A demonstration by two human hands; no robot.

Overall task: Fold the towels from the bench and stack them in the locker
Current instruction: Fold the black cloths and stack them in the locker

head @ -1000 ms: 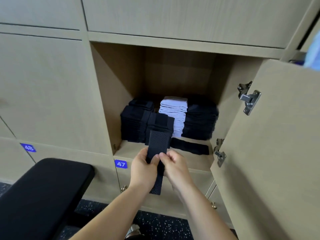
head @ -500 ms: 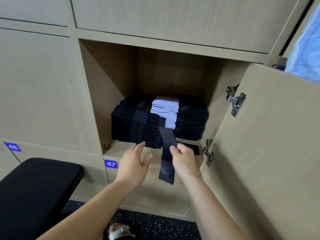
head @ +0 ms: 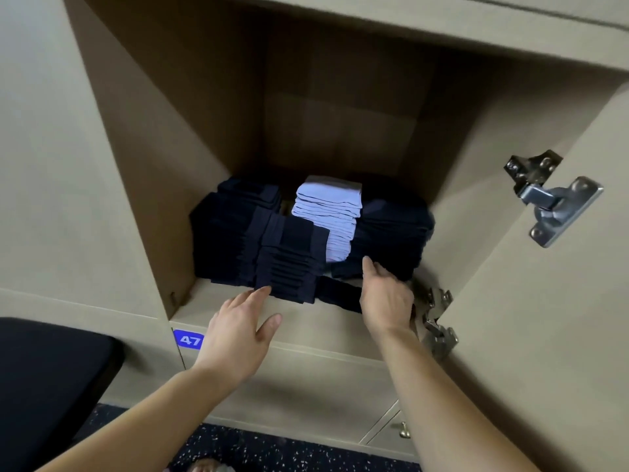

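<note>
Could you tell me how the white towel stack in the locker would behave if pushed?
The white towel stack is tall and narrow, so it would probably lean or shear rather than slide whole. The dark stacks flanking it likely brace it sideways.

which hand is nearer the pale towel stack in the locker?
Right. The right hand sits just below-right of the pale towel stack, close to its base. The left hand is farther, lower left, fingertips at the front dark stack.
</note>
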